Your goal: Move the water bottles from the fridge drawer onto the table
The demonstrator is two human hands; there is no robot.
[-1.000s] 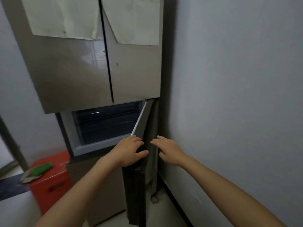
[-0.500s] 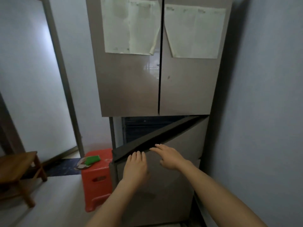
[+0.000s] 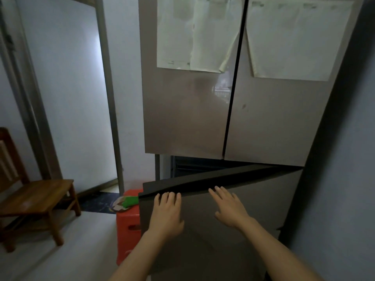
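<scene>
At fridge front: lower door (image 3: 223, 250) ajar, dark gap along top. Item: left hand (image 3: 166, 216), right hand (image 3: 229, 207) flat on door face, fingers (image 3: 168, 196) straight, grasping nothing; placement suits pushing. Item: water bottles, drawer not visible, presumably behind door.

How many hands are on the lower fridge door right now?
2. The left hand lies flat by the upper left edge of the lower fridge door; the right hand lies flat further right, near its top middle. Both show fully.
</scene>
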